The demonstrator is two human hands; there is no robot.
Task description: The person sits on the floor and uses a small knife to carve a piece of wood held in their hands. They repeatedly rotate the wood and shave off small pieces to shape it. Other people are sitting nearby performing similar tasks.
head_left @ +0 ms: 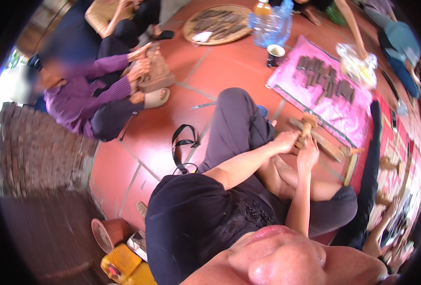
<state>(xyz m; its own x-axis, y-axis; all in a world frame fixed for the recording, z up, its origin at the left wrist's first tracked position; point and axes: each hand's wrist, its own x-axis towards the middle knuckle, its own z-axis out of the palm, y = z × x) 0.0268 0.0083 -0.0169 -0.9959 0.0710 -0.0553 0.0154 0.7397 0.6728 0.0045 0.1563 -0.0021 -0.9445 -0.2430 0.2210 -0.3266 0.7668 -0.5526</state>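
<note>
Together, the left hand (286,141) and right hand (308,154) grasp a pale wooden piece (309,124) by a wooden board (330,148), near dark strips (331,80) on a pink cloth (346,124) at far right, while markings on the yellow container (121,259) at near left are too blurred to read.

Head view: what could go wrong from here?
1. The left hand and right hand are close together at the tan wooden piece; a slip might pinch or scrape fingers.
2. The open cup stands beside the pink cloth; a bump could tip it that way.
3. The black strap lies looped on the tiles and might snag a foot.
</note>
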